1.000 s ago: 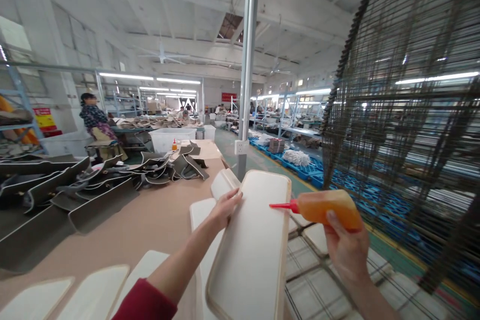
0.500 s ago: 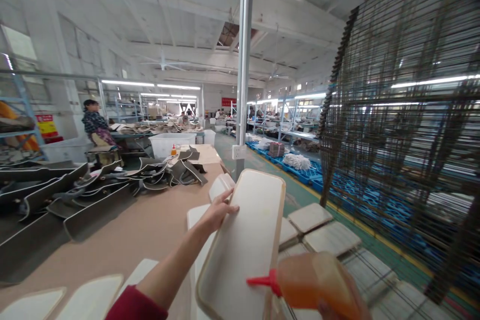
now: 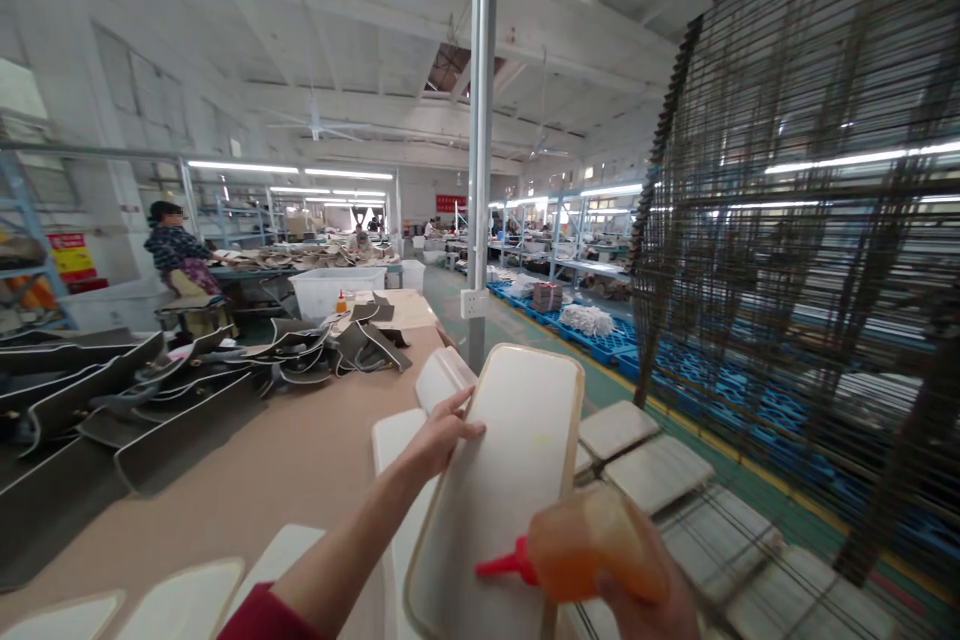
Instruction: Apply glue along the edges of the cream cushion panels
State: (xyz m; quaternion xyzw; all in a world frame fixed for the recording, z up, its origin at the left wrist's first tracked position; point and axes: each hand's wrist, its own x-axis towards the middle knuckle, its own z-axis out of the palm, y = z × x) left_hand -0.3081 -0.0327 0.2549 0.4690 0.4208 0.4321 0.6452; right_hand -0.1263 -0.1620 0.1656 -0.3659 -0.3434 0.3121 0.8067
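1. Nearest us, at five o'clock, the bottle [image 3: 585, 555] lies slanted over the white panel [image 3: 517, 450], its red nozzle [image 3: 502, 563] aimed left across the panel's lower part. Blur keeps us from telling whether the tip touches.
2. Our right hand [image 3: 643, 610] is wrapped round the bottle, thumb on its near side; the other fingers are mostly hidden.
3. The panel slants at six o'clock. Our left hand [image 3: 439, 440] pinches its left edge, thumb on the face; the fingertips underneath are out of sight.
4. We judge the bottle light and soft, likely to give when squeezed, so best gripped round its middle. The panel looks light and fairly stiff; we would hold it by the edges, clear of the yellow spot [image 3: 541, 440], which may be sticky.
5. A second ago we had the nozzle over the panel's upper half; now it is lower down, and the spot shows where we could make out none.
6. Farther off we see pale slabs [image 3: 660, 470] between four and five o'clock, and dark pieces [image 3: 180, 430] on the table [image 3: 322, 450] towards eight.
7. Beyond them, a co-worker [image 3: 176, 255] is at nine.
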